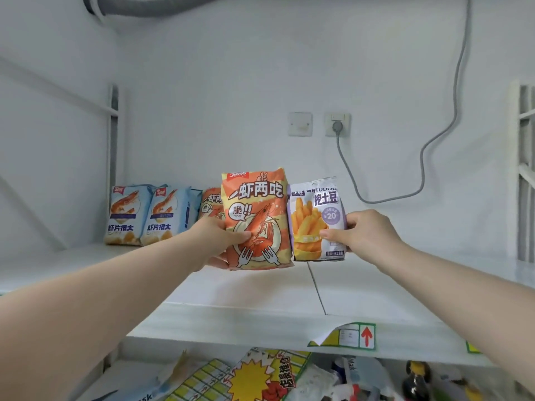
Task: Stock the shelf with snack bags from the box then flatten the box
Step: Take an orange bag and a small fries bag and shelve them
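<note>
Three bags (127, 215) on shelf (246, 308), orange bag (254, 204) and purple bag (315, 204) held

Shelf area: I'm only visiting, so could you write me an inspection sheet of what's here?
Surface: white shelf with a seam between panels.
Job's things: blue bags and an orange bag stand at the back left; second orange bag and purple bag are in hand; box not in view.
Clutter: printed papers below the shelf; peeling sticker on its front edge.
Grippers: left hand grips the second orange bag, right hand grips the purple bag.
Cables: grey cable plugged into wall socket, runs up the wall.
Surroundings: white wall, grey duct overhead.
</note>
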